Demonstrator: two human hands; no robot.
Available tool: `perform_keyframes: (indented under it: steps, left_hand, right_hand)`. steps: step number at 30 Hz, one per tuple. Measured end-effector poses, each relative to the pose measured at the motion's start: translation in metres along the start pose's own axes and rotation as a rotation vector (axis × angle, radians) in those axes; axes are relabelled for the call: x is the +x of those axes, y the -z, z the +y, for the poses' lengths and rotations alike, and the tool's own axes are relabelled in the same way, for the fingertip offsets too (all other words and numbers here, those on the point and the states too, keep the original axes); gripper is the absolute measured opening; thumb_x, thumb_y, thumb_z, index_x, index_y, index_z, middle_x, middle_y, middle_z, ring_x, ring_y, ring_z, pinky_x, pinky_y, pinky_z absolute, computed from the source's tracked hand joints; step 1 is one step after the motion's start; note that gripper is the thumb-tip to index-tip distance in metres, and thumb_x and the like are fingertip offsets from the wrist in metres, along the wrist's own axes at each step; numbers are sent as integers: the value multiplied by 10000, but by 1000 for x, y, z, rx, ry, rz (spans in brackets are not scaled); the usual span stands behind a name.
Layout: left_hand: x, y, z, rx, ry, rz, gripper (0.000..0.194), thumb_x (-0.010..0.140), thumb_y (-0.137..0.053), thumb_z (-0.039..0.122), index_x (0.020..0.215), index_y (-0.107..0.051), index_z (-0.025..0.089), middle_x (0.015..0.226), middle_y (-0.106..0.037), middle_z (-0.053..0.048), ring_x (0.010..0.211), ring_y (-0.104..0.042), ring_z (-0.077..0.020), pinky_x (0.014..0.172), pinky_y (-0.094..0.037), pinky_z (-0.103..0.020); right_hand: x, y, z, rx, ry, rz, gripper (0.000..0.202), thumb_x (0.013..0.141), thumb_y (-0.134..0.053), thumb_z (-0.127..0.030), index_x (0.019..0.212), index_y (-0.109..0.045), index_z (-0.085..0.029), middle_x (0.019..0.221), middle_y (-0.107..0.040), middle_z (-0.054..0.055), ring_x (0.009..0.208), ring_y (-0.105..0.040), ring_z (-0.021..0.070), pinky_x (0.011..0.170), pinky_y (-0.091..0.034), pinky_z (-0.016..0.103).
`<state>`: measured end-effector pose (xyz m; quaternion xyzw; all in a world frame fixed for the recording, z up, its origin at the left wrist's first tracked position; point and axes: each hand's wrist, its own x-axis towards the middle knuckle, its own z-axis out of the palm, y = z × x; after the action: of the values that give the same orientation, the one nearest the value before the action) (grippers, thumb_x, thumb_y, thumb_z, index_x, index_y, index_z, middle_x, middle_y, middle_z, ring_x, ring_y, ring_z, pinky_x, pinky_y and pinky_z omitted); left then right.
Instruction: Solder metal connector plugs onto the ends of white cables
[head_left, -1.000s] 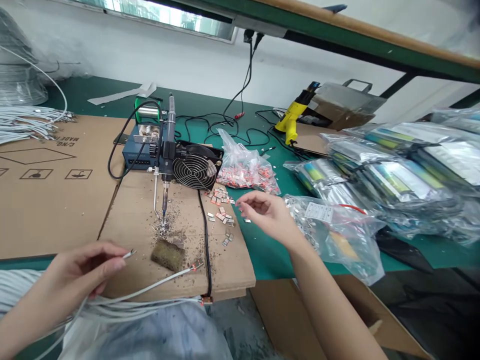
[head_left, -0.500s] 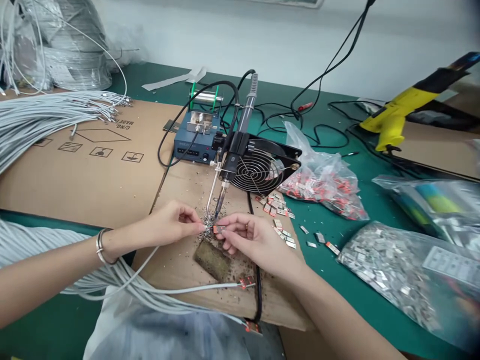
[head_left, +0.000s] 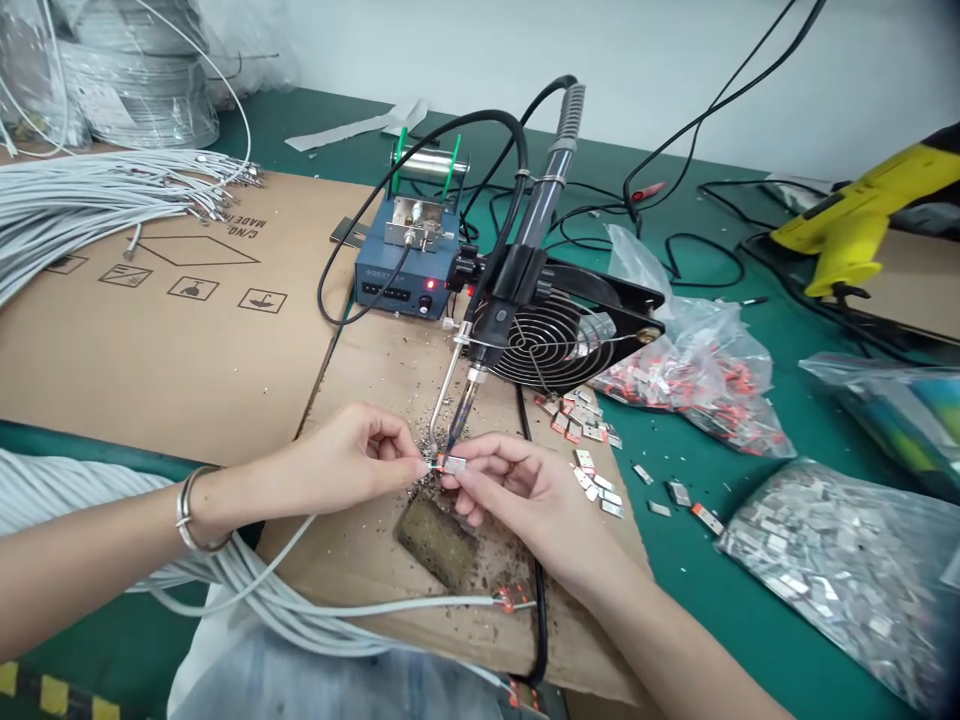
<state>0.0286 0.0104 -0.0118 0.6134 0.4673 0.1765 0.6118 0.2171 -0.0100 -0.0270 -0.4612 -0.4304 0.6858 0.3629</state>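
My left hand pinches the end of a grey cable, whose length hangs out below the hand. Between the thumb and fingers of my right hand is a small metal USB connector with some orange at its inner end. Cable end and connector meet right under the tip of a soldering iron, which is fixed in a stand. Beside the iron's tip ends a thin bent metal tube. The exact joint is too small to make out. Just below lies a dirty brownish sponge.
A blue solder feeder carries a solder spool. Behind the iron leans a black fan. Loose connectors and bags of connectors lie right. Grey cable bundles lie left; a yellow heat gun stands far right.
The view has shifted a little closer. A red light now shows on the solder feeder. Both hands keep their hold under the iron's tip, with the connector turned slightly.
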Motion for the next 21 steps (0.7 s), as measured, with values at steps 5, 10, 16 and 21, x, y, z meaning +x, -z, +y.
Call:
perform_keyframes:
  steps: [5,10,16,21]
  left_hand:
    - [1,0,-1,25,0,3,178,745,-552,274,704,-574,102,572,-488,25,527,-391,-78,496,-295,-204]
    - [0,1,-2,22,3,19,205,759,-551,306,716,-578,107,572,-484,26,525,-392,-77,483,-293,-196]
    - [-1,1,0,11,-1,28,205,761,-553,307,711,-578,110,569,-482,27,526,-393,-77,481,-292,-197]
    - [-3,0,2,-12,6,32,196,754,-548,303,702,-576,117,579,-493,19,536,-408,-85,496,-309,-206]
  right_hand:
    - [0,0,0,12,-6,-13,240,639,-772,-286,781,-639,-145,652,-665,35,498,-577,81,456,-491,153]
    - [0,0,0,15,6,-13,245,645,-767,-293,798,-639,-151,665,-672,35,483,-565,75,436,-473,146]
    - [0,0,-1,-28,12,1,219,662,-751,-288,802,-641,-160,676,-676,38,455,-531,78,419,-449,168]
    - [0,2,0,-34,49,-20,185,692,-733,-294,804,-648,-172,671,-687,41,473,-530,83,411,-409,165]
